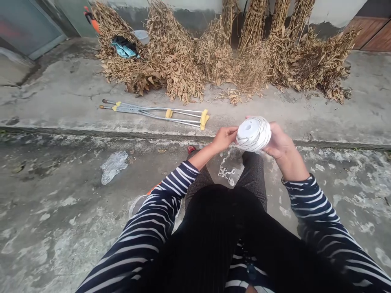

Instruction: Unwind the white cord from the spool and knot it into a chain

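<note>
Lower frame: the person is seated on the concrete floor (55,211), dark lap at centre, a navy-and-white striped sleeve (159,219) on each arm.

Centre frame, just above the knees: the white spool (253,133) is held in the air, its flat round end facing the camera and white cord wound round its body. The right hand (279,144) is wrapped round the spool's right side, gripping it. The left hand (224,138) is at the spool's left rim, fingertips bunched closed and touching it; whether they pinch rim or cord cannot be told. A loose cord (226,171) hangs in loops below the hands, between the knees.

Left of centre: a crumpled clear plastic bag (113,165) lies on the floor, well apart from the hands.

Beyond a low step: a pair of metal crutches (159,112) with yellow pads lies flat.

Upper frame: bundles of dried leafy stalks (214,53) lean against the wall, with a blue cloth (125,49) on the leftmost bundle.
</note>
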The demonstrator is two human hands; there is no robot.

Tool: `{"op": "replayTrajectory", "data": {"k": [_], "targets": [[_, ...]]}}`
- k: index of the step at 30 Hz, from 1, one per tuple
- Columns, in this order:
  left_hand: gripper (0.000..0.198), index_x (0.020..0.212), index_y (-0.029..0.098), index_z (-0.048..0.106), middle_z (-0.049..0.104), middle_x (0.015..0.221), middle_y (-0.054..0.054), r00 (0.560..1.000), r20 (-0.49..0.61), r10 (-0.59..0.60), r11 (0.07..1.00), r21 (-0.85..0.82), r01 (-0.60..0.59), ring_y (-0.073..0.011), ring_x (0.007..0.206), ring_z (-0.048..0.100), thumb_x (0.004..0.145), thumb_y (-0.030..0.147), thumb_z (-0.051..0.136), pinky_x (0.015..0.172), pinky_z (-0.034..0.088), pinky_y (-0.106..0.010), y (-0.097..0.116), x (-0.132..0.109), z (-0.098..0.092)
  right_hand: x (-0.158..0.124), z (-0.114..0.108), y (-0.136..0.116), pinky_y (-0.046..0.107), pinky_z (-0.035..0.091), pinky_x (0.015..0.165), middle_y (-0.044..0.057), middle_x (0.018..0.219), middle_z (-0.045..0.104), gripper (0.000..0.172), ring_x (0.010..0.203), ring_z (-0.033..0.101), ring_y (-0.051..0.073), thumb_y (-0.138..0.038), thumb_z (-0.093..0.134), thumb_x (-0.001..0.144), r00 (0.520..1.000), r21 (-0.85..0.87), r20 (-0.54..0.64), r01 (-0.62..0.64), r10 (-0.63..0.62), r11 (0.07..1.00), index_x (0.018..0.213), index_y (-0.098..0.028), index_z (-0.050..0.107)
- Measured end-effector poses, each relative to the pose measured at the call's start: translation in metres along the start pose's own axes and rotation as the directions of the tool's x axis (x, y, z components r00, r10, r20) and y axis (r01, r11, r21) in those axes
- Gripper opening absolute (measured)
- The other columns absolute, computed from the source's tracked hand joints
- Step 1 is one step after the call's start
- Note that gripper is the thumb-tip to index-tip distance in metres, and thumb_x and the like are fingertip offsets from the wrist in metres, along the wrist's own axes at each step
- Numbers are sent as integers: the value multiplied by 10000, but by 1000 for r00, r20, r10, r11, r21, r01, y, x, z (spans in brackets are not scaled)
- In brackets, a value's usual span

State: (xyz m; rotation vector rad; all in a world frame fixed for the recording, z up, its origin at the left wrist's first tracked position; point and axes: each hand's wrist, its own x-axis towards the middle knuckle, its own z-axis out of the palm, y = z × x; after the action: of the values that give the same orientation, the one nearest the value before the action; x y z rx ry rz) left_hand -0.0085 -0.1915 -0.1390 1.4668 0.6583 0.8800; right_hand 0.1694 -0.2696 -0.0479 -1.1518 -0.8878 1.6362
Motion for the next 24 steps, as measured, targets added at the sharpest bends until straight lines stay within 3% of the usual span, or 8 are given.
{"op": "replayTrajectory", "data": {"k": [4, 10, 14, 18, 24], "targets": [[341, 870, 105, 779, 765, 794, -55, 998, 23, -54, 992, -110, 57, -163, 672, 702, 833, 444, 791, 665, 606, -289, 4, 18, 2, 11, 0, -33, 430, 641, 736, 83, 1090, 765, 524, 1022, 702, 320, -425, 761, 710, 996, -49, 38, 78, -76, 996, 1193, -236, 691], [267, 799, 89, 693, 744, 823, -79, 995, 69, -67, 978, -195, 79, -144, 746, 726, 901, 332, 736, 697, 628, -268, 46, 38, -6, 29, 7, -84, 498, 631, 754, 70, 877, 706, 414, 963, 676, 328, -485, 783, 716, 976, -175, 57, 219, -212, 960, 1031, -251, 650], [249, 715, 92, 626, 713, 737, -61, 991, 99, -87, 974, -201, 105, -102, 613, 676, 917, 235, 657, 628, 585, -232, 61, 46, -11, 30, 21, -114, 411, 595, 697, 35, 811, 647, 356, 871, 646, 264, -433, 779, 696, 953, -204, 42, 303, -301, 931, 952, -258, 603], [197, 686, 101, 615, 670, 655, -30, 990, 108, -89, 969, -221, 112, -76, 508, 602, 861, 187, 642, 527, 507, -200, 59, 39, -14, 28, 32, -142, 285, 480, 591, 6, 779, 575, 309, 718, 534, 156, -330, 738, 657, 906, -148, 20, 422, -424, 895, 906, -253, 573], [328, 918, 99, 711, 673, 676, -15, 988, 156, -14, 955, -291, 59, -71, 505, 583, 890, 426, 702, 500, 469, -195, 57, 19, -19, 39, 39, -144, 330, 513, 699, 4, 742, 537, 300, 784, 534, 179, -371, 708, 698, 899, -224, -84, 403, -429, 887, 896, -247, 519]]}}
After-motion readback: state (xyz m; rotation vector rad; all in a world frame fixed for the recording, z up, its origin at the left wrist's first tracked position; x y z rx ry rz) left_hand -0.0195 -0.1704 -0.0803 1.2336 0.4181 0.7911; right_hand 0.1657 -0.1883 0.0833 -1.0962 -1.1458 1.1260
